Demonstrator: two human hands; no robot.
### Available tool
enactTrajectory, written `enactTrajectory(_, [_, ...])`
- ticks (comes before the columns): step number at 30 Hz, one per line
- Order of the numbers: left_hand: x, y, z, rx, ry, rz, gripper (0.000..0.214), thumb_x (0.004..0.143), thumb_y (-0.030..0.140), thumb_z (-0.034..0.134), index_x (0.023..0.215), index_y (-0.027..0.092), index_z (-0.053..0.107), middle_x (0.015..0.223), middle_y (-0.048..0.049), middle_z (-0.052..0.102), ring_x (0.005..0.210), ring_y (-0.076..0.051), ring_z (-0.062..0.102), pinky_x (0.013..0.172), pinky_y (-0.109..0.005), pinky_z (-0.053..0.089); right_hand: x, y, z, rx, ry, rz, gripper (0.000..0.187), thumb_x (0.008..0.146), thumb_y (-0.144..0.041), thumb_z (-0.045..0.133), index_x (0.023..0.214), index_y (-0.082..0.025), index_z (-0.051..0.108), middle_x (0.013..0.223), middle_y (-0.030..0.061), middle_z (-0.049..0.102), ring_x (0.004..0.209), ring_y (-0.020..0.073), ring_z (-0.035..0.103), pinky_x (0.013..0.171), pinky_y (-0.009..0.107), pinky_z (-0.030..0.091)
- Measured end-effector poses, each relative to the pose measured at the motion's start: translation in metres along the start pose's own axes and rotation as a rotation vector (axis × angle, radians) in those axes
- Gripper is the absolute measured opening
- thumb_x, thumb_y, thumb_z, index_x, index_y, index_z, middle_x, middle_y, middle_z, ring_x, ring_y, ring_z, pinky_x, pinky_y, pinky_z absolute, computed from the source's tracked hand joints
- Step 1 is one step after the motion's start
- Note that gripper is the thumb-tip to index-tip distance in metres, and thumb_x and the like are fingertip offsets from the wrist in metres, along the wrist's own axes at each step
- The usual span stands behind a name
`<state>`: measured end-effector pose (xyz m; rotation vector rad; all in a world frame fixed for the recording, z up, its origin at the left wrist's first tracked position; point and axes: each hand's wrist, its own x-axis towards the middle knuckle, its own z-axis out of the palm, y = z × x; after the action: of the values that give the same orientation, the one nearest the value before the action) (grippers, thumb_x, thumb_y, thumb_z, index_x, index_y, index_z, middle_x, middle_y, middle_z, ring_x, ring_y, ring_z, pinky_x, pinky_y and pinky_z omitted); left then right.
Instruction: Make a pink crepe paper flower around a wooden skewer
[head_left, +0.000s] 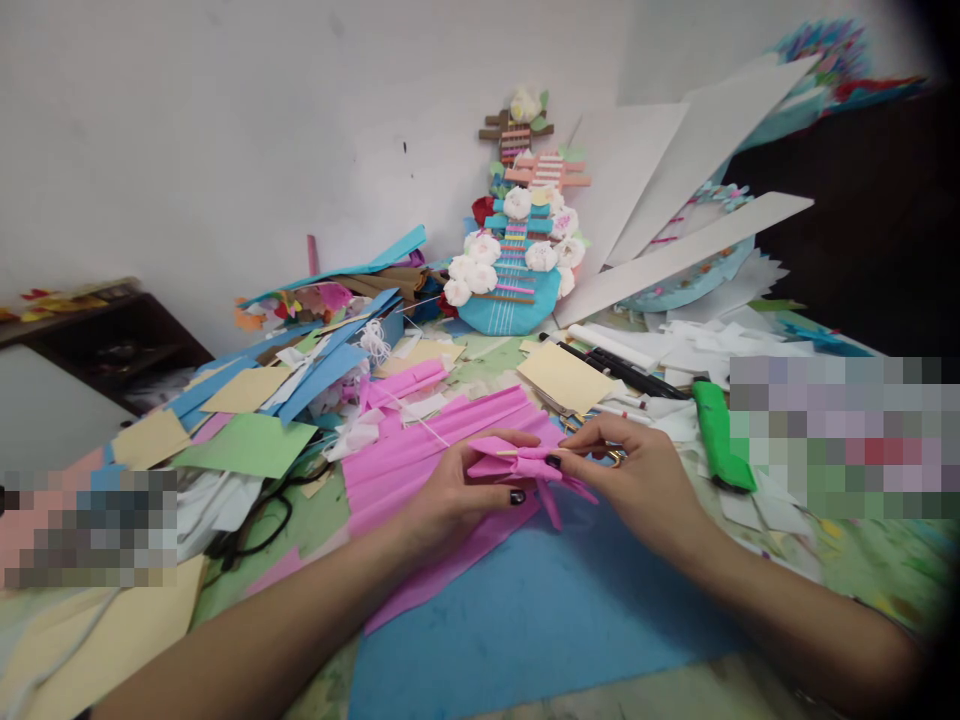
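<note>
texts: none legible | labels, brands: none legible | numbers, signs: none legible

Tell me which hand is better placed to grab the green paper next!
Probably the left hand: it's nearer the green paper, while the right hand is farther across. Both are busy holding the pink piece, though.

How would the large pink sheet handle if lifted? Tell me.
The pink sheet would probably sag, its surface being softly creased. It looks papery, so likely light. The left hand, in front of it, might hamper lifting.
</note>
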<state>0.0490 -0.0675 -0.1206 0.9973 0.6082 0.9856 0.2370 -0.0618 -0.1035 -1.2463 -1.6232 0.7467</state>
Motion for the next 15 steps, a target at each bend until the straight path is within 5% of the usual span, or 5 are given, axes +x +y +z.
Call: enactTrajectory(15, [-0.0004,0.0005,0.0002,0.005,0.01,-0.004,0.048,0.056,0.009,0.077,0.102,0.014,0.064,0.093,-0.0091,0.071,0.09,-0.024,0.065,0.086,-0.036,0.044,-0.0008,0.0005,0.0005,0.002,-0.007,-0.008,0.015,0.069,-0.031,0.067,0.063,-0.017,0.066,0.065,0.0024,0.065,0.064,0.0158,0.058,0.06,0.028,0.042])
